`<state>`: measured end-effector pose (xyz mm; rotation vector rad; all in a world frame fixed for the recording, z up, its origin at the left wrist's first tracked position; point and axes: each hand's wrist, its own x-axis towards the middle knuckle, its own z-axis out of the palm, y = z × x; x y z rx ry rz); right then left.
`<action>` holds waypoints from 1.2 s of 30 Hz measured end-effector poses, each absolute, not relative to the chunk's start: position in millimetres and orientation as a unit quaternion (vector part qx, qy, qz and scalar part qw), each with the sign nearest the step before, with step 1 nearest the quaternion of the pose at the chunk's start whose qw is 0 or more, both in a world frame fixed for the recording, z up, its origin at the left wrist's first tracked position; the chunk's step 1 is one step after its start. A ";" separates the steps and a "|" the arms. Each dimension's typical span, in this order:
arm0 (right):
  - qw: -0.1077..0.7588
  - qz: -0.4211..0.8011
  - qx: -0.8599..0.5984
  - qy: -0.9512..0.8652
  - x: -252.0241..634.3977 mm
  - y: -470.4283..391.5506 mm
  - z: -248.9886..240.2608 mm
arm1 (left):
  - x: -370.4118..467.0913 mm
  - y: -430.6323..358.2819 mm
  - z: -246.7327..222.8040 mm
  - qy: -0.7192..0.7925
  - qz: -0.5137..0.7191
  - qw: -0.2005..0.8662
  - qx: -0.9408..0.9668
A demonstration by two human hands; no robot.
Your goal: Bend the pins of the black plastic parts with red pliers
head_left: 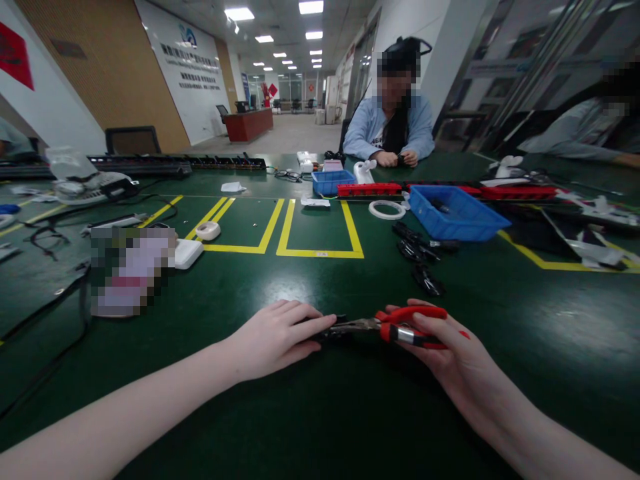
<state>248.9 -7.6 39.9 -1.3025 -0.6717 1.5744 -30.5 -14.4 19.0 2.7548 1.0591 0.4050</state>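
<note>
My right hand [443, 337] is wrapped round the red handles of a pair of long-nose pliers [387, 325], whose metal jaws point left. At the jaw tips is a small black part [336, 331], held by the fingers of my left hand [283, 337]. The jaws touch or overlap this part; whether they grip it I cannot tell, and its exact kind is partly hidden by my fingers. Beyond the pliers lie several black bundled pieces [413, 243] and another one [427, 280] nearer to my right hand.
A blue bin [453, 217] holding dark items stands at the right, with a smaller blue bin [333, 181] farther back. White rolls of tape [387, 210], a phone [133, 277] and a white box [187, 253] lie on the green table. A person [393, 127] sits opposite.
</note>
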 end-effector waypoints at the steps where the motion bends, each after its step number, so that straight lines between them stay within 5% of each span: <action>1: 0.473 0.644 -0.534 -0.275 249.2 -7.4 40.3 | -30.6 -14.2 19.2 0.354 0.138 0.087 0.921; 36: 0.479 0.607 -0.526 -0.354 246.3 -12.4 48.7 | -29.7 -17.5 20.1 0.364 0.153 0.096 0.914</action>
